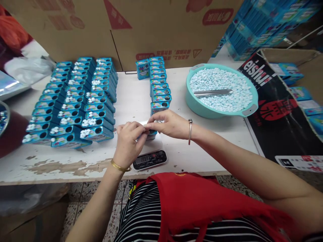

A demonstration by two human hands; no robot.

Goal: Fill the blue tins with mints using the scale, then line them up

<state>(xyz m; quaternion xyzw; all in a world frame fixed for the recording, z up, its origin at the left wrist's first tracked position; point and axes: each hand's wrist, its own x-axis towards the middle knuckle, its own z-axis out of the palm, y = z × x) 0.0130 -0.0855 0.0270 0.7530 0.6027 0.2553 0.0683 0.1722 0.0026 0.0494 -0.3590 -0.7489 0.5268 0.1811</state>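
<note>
Both my hands meet over a small blue tin (152,135) standing on a kitchen scale (149,160). My left hand (130,139) is closed at the tin's left side, its fingertips against the top. From the right, my right hand (171,124) reaches in with thumb and forefinger pinched over the opening. Small white candies (158,121) show within its curled fingers. Most of the tin is hidden behind my fingers. Digits on the scale's display are lit but hard to read.
Several rows of blue tins (73,101) topped with white candies stand left. Another column of tins (158,80) stands beyond my hands. At right, a turquoise basin (214,112) holds white candies and a metal scoop (213,92). A large carton (161,37) backs the table.
</note>
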